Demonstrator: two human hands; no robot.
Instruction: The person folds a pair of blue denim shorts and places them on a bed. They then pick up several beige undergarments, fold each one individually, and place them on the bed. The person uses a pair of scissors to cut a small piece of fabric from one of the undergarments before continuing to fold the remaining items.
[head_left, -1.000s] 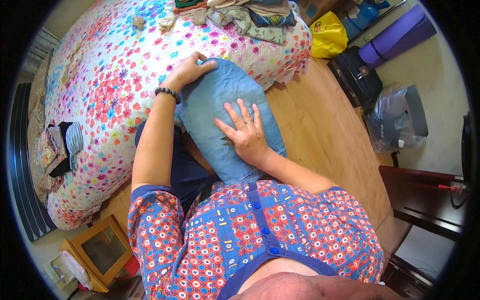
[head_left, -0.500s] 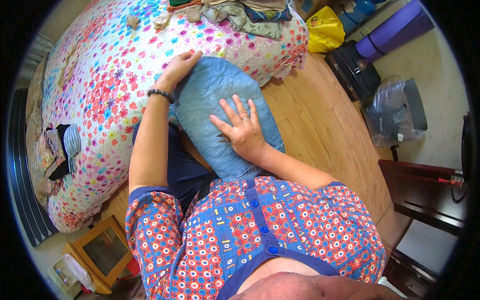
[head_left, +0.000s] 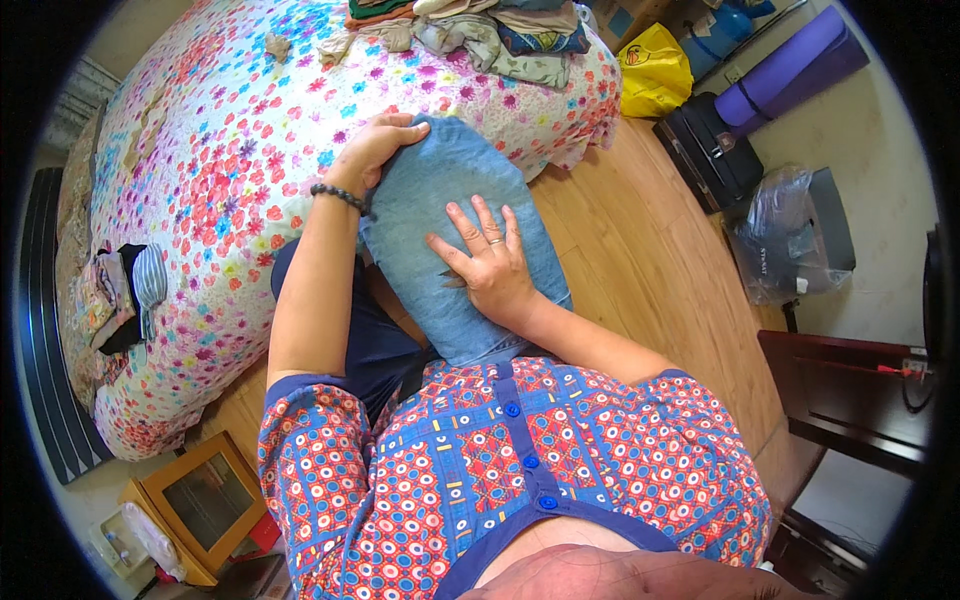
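A folded light-blue denim garment [head_left: 440, 230] hangs over my lap and against my front, its far end by the bed edge. My left hand [head_left: 378, 150] grips its far left corner, thumb on top and fingers curled underneath, out of sight. Flat on the middle of the cloth rests my right hand [head_left: 492, 262], fingers spread, a ring on one of them. Beside that hand a small dark pointed patch shows on the denim; I cannot tell what it is.
A bed with a flowered cover [head_left: 240, 190] fills the left and far side. Folded clothes [head_left: 500, 45] are stacked at its far edge, more clothes [head_left: 125, 295] at left. Rightward stand a yellow bag [head_left: 655, 72], black case [head_left: 708, 150], purple rolled mat [head_left: 795, 70] and dark wooden furniture [head_left: 850, 390].
My left hand has shifted slightly right along the far edge, and its thumb now presses over the denim corner. My right hand stays spread on the cloth.
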